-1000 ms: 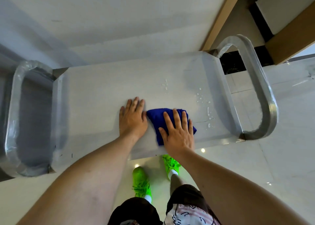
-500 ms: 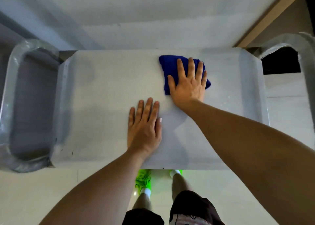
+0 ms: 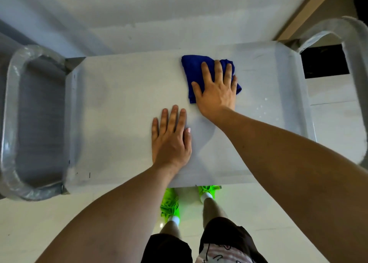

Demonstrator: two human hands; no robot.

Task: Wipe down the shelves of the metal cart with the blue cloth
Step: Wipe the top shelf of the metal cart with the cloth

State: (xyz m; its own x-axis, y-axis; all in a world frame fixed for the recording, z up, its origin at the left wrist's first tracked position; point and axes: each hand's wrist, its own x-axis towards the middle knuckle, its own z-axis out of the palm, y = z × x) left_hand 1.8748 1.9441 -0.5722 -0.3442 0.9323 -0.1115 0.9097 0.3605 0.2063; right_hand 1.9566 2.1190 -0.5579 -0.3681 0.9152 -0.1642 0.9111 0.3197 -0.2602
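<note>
Head view, looking straight down: top shelf (image 3: 123, 111) of the metal cart (image 3: 294, 95) filling the middle, pale and flat, with a curved handle (image 3: 12, 123) at 9 o'clock wrapped in clear film and another handle (image 3: 350, 35) at 2 o'clock. Blue cloth (image 3: 194, 71) lying bunched on the shelf toward 1 o'clock from centre, close to the far edge. Right hand (image 3: 216, 94) spread flat on top of the cloth, fingers splayed and pointing to 12 o'clock, pressing down rather than clenching; cloth showing beyond the fingertips and at both sides of the palm. Left hand (image 3: 171, 139) released and flat on bare metal, just at 7 o'clock of the right hand, fingers together, holding nothing, apart from the cloth. A few water droplets (image 3: 262, 107) on the shelf at 3 o'clock of the cloth. Below the near edge, at 6 o'clock, bright green shoes (image 3: 170, 203) on a pale tiled floor (image 3: 59, 223), with dark shorts (image 3: 225, 235) at the bottom
</note>
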